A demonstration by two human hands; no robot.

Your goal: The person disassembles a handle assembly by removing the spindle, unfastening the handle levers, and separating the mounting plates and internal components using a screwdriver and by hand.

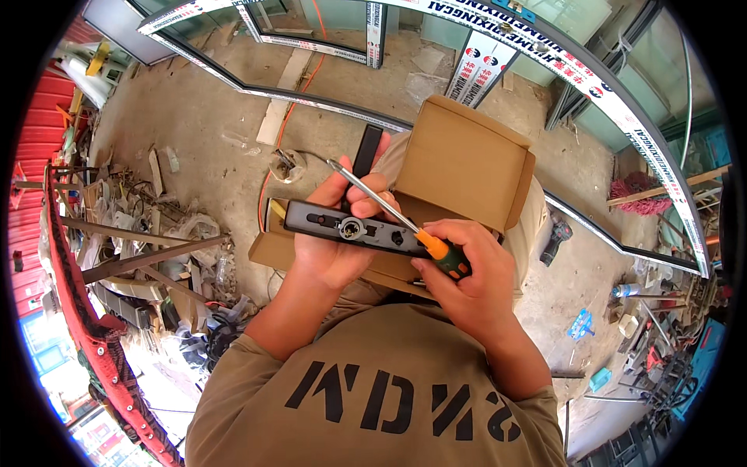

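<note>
2 grips I'm watching: left hand point(333, 253) cradling a black plate point(375, 233), right hand point(480, 268) around a screwdriver point(445, 253); if the latter slips, its shaft point(376, 194) could jab the left fingers point(362, 208).

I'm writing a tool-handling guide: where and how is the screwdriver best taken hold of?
Probably by its thick orange-and-green handle, coming from the picture's lower right, as the right hand does. The slim metal shaft slants to the upper left, leaving the handle on that hand's side.
</note>
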